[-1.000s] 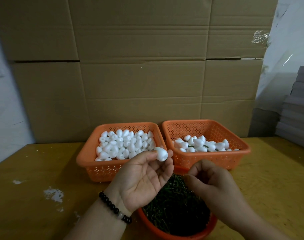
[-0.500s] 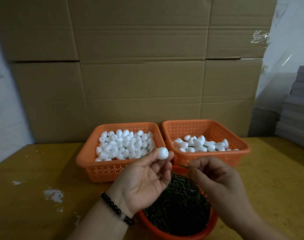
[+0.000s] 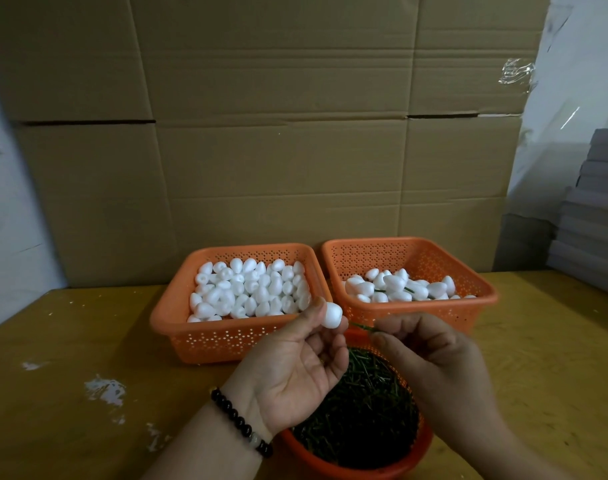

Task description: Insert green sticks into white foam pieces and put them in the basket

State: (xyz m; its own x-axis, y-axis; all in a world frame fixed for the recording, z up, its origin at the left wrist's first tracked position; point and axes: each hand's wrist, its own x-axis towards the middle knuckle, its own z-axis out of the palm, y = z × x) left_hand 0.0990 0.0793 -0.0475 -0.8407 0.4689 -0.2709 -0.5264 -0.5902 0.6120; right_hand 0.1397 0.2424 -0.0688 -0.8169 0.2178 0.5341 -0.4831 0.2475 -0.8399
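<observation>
left hand (image 3: 295,368): palm up, your thumb and fingertips pinch one white foam piece (image 3: 332,315) – held above the near rim of the left basket (image 3: 178,306).
right hand (image 3: 430,355): fingers curled, pinching a green stick (image 3: 359,326); its free end points at the foam piece and sits just beside it, not visibly in yet.
step: judging by the gap, you're lining up the insertion. Stick looks thin, so aim at the foam's end and push straight.
stick supply: round orange bowl (image 3: 365,467) under both hands, still heaped with green sticks.
raw stock: left basket holds a full layer of bare foam pieces – most of the job is left.
done so far: right basket (image 3: 482,289) holds a smaller pile of finished pieces (image 3: 399,289), a few green stems showing between them. Well under the raw pile, I'd say early-to-mid run.
left to do: seat this stick, drop the piece in the right basket, repeat.
labels/writing: none readable – cardboard wall (image 3: 261,150) is plain, no print on the baskets. Bead bracelet (image 3: 240,420) on your left wrist, no markings.
</observation>
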